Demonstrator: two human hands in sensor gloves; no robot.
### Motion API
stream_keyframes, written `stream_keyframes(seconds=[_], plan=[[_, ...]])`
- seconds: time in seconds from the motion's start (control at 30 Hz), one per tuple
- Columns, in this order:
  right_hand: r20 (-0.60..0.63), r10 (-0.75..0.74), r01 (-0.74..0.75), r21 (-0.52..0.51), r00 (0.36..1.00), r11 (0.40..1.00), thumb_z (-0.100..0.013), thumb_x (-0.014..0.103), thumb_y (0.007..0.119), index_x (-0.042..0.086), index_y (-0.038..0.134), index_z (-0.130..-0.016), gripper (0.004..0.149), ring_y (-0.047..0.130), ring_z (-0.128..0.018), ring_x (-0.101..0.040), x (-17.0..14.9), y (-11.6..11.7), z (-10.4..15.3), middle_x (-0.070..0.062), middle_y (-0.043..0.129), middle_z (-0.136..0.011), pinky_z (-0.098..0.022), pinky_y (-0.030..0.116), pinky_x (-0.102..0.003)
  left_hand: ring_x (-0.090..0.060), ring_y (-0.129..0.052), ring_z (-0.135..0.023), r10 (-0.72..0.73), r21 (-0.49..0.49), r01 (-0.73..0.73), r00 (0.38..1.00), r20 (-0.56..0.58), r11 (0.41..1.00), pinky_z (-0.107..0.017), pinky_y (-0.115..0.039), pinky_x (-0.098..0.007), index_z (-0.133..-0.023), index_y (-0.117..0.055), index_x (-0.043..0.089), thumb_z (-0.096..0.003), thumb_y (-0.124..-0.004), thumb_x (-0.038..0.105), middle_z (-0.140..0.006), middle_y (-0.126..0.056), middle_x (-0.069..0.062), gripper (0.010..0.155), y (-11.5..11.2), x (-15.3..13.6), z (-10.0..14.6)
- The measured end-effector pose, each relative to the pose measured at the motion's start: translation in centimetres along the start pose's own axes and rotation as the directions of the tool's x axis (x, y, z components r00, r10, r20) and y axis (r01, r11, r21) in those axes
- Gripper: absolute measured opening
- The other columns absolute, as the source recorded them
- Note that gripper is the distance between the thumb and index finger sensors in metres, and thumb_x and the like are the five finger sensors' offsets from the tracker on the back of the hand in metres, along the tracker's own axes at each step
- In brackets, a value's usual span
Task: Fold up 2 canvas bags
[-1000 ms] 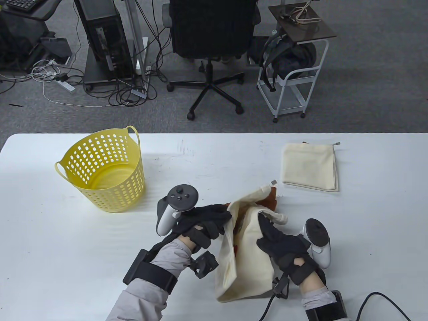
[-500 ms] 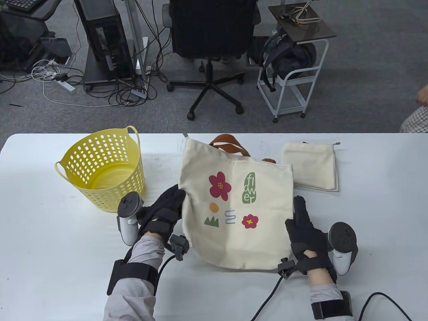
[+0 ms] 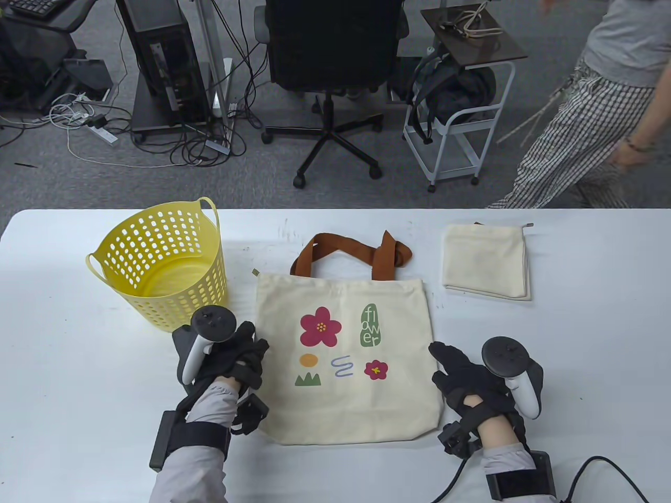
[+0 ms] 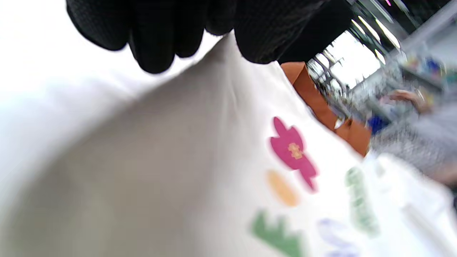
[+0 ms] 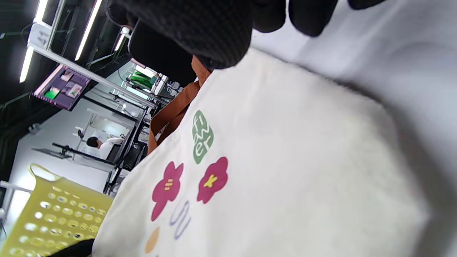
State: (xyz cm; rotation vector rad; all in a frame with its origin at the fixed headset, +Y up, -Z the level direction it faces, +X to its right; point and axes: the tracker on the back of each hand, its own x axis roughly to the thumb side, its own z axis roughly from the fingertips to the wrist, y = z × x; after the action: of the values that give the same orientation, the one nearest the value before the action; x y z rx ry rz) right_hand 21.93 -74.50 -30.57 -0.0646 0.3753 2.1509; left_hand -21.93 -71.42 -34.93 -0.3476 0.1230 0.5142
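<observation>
Left wrist view was motion-blurred: printed bag (image 4: 221,171) and brown handles (image 4: 321,107) smeared. Whether the left hand (image 3: 238,356) gripped the bag's edge could not be told. A bystander (image 3: 592,105) was cut off by the table view's top-right corner.

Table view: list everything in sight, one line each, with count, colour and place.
printed canvas bag: 1, cream with brown handles, flat at table centre
folded canvas bag: 1, cream, far right of table
basket: 1, yellow, far left of table
table: 1, white
office chair: 1, black, beyond table
cart: 1, white, beyond table
person: 1, checked trousers, top right
left hand: 1, black glove, at bag's left edge
right hand: 1, black glove, at bag's right edge
</observation>
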Motion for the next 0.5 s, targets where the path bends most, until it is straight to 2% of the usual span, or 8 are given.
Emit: stream_keyframes(seconds=[0.03,0.13,0.2,0.27,0.3,0.33,0.4,0.5], plan=[[0.005,0.031,-0.031,0.019,0.999,0.999,-0.049,0.013,0.076,0.012,0.057,-0.107,0.061,0.044,-0.096,-0.054,0.0,0.2,-0.1,-0.023,0.042,-0.111,-0.065,0.038,-0.071,-0.051,-0.066,-0.099,-0.090,0.014,0.089,0.995,0.049,0.996,-0.067,-0.058,-0.068,-0.116,-0.050,0.006,-0.0596,-0.081,0.027,-0.115,-0.054,-0.028,0.068,-0.2,0.4,0.2],[0.013,0.078,-0.079,0.131,0.997,0.988,-0.049,0.010,0.076,0.013,0.059,-0.106,0.060,0.031,-0.099,-0.054,-0.2,1.2,-0.6,-0.016,0.042,-0.113,-0.066,0.032,-0.072,-0.049,-0.051,-0.106,-0.181,-0.012,0.187,0.962,0.205,0.982,-0.070,-0.050,-0.070,-0.114,-0.059,0.015,-0.0583,-0.082,0.022,-0.120,-0.044,-0.018,0.061,-1.6,1.4,0.4],[0.001,0.127,-0.124,0.228,0.992,0.966,-0.049,0.008,0.074,0.017,0.056,-0.107,0.061,0.020,-0.100,-0.051,-0.6,1.9,-1.0,-0.009,0.036,-0.115,-0.068,0.025,-0.071,-0.046,-0.044,-0.109,-0.212,-0.087,0.240,0.945,0.248,0.967,-0.071,-0.045,-0.071,-0.114,-0.062,0.016,-0.0582,-0.082,0.022,-0.120,-0.050,-0.016,0.059,-3.1,1.6,0.4],[-0.019,0.245,-0.230,0.283,0.969,0.931,-0.050,0.006,0.072,0.019,0.055,-0.107,0.061,0.012,-0.101,-0.044,-1.3,2.6,-1.5,-0.004,0.034,-0.115,-0.070,0.015,-0.064,-0.043,-0.039,-0.110,-0.298,-0.187,0.350,0.919,0.259,0.918,-0.072,-0.042,-0.071,-0.113,-0.063,0.017,-0.0584,-0.082,0.022,-0.119,-0.055,-0.015,0.059,-5.4,1.2,0.1],[-0.021,0.295,-0.277,0.288,0.955,0.917,-0.050,0.007,0.071,0.021,0.054,-0.107,0.061,0.011,-0.101,-0.040,-1.4,2.7,-1.7,-0.002,0.034,-0.115,-0.070,0.013,-0.062,-0.040,-0.033,-0.110,-0.335,-0.219,0.391,0.908,0.252,0.894,-0.072,-0.041,-0.071,-0.113,-0.057,0.020,-0.0584,-0.082,0.022,-0.120,-0.044,-0.010,0.060,-6.1,1.0,0.0],[-0.032,0.344,-0.321,0.285,0.939,0.903,-0.051,0.008,0.070,0.023,0.052,-0.107,0.062,0.010,-0.102,-0.037,-1.4,2.6,-1.7,0.002,0.031,-0.115,-0.070,0.012,-0.062,-0.037,-0.025,-0.110,-0.380,-0.199,0.435,0.887,0.261,0.878,-0.073,-0.038,-0.070,-0.114,-0.047,0.024,-0.0599,-0.078,0.025,-0.121,-0.034,-0.007,0.063,-6.6,0.8,0.3],[-0.043,0.359,-0.338,0.244,0.933,0.909,-0.050,0.007,0.070,0.023,0.055,-0.106,0.060,0.017,-0.103,-0.037,-1.2,2.4,-1.9,0.002,0.037,-0.115,-0.071,0.017,-0.064,-0.038,-0.032,-0.111,-0.348,-0.127,0.392,0.897,0.274,0.911,-0.072,-0.040,-0.071,-0.114,-0.055,0.023,-0.0582,-0.081,0.025,-0.121,-0.041,-0.009,0.061,-6.6,0.7,0.4],[-0.066,0.343,-0.320,0.231,0.937,0.919,-0.050,0.007,0.071,0.024,0.059,-0.105,0.059,0.020,-0.103,-0.036,-1.2,2.1,-2.0,0.003,0.042,-0.114,-0.071,0.019,-0.064,-0.035,-0.026,-0.112,-0.322,-0.186,0.364,0.920,0.221,0.913,-0.073,-0.034,-0.072,-0.115,-0.052,0.027,-0.0595,-0.081,0.027,-0.123,-0.036,-0.006,0.062,-6.6,0.6,0.6]])
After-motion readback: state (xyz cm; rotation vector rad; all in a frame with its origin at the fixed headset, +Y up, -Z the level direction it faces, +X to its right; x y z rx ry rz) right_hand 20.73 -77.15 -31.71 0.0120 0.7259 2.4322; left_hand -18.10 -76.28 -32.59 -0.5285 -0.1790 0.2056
